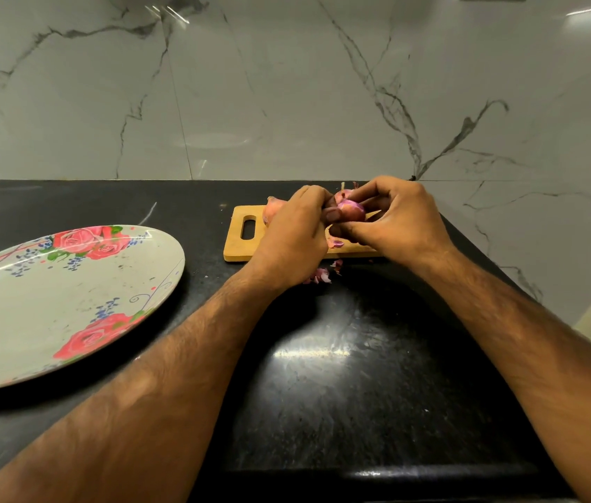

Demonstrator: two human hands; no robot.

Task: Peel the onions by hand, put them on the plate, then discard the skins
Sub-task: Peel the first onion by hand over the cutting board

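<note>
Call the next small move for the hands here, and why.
Probably peel the loose skin off: the left hand pinches at the onion, which the right hand grips above the cutting board. Purple flesh shows only partly, and no onion lies on the plate yet.

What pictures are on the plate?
Red-pink roses, green leaves and tiny blue flowers on the plate, in the head view.

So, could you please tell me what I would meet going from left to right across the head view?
The plate → handle end of the cutting board → left hand → onion gripped by both hands → right hand.
</note>
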